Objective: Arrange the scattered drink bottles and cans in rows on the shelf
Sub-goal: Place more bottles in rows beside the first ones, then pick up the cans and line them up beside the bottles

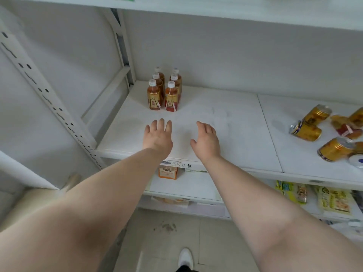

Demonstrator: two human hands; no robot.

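Observation:
Several amber tea bottles (164,89) with white caps stand upright in two neat rows at the back left of the white shelf (225,122). Several gold cans (306,131) lie scattered on their sides at the shelf's right end, mixed with a tipped bottle or two (346,127). My left hand (158,136) hovers open over the shelf's front, just in front of the bottle rows. My right hand (207,141) is beside it, open, fingers together, holding nothing. Both are well left of the cans.
A perforated upright post (49,95) frames the shelf on the left. Another shelf board (235,14) hangs overhead. Below, an orange carton (168,172) and yellow snack packets (332,199) sit on lower shelves. A white shoe (185,258) stands on the tiled floor.

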